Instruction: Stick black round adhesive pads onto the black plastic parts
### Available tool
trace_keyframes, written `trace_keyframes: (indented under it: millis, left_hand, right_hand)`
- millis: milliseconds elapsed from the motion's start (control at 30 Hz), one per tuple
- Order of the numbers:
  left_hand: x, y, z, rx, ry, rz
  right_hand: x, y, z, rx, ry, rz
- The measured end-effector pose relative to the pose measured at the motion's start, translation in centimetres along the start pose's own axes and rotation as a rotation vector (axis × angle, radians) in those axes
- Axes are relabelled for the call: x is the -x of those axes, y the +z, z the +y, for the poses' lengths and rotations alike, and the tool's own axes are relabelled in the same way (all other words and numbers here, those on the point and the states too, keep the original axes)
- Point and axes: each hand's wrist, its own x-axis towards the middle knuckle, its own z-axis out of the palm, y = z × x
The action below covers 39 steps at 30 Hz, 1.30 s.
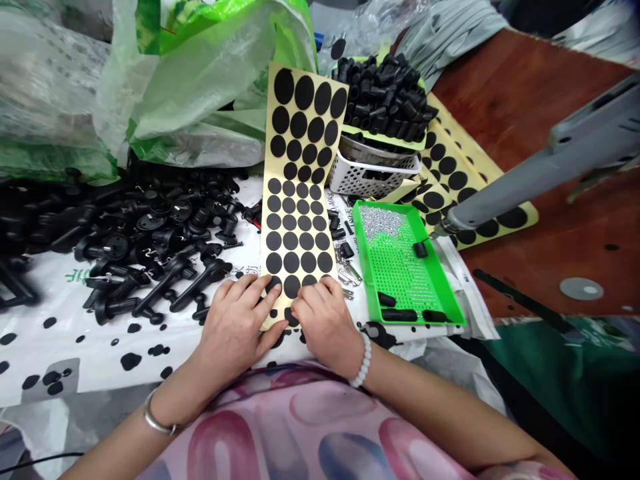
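A long cream sheet of round black stickers (303, 205) runs from close to my body up against the bags behind, its far part bent upward. My left hand (237, 317) holds down its near left edge, fingers over the stickers and thumb across the near corner. My right hand (327, 323) is curled over the near right part, its fingertips drawn together on the sheet. Whether a sticker is pinched there is hidden by the fingers. A green tray (364, 280) lies to the right, with small silvery pieces (383, 223) and a few black tubes (400, 315).
Black plastic parts with round bases (165, 227) pile up on the left. Plastic bags (200, 87) stand behind. A white basket (373, 175) sits under a heap of black tube pieces (383, 93). More sticker sheets (450, 167) and a grey metal arm (540, 153) are at right.
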Motion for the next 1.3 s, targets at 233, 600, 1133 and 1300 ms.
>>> trace_keyframes:
  millis: [233, 600, 1133, 1300]
  left_hand:
    - [0.0, -0.2, 0.2, 0.027, -0.008, 0.0]
    - [0.0, -2.0, 0.2, 0.354, -0.03, 0.223]
    - [-1.7, -2.3, 2.6, 0.591, -0.286, 0.159]
    - [-2.2, -3.4, 2.4, 1.232, -0.5, -0.022]
  right_hand:
    - [2.9, -1.1, -0.1, -0.12, -0.06, 0.021]
    - [0.4, -4.5, 0.8, -1.221, 0.634, -0.106]
    - [0.6, -3.4, -1.5, -0.948, 0.281, 0.122]
    - [0.8, -3.5, -1.1, -0.736, 0.144, 0.223]
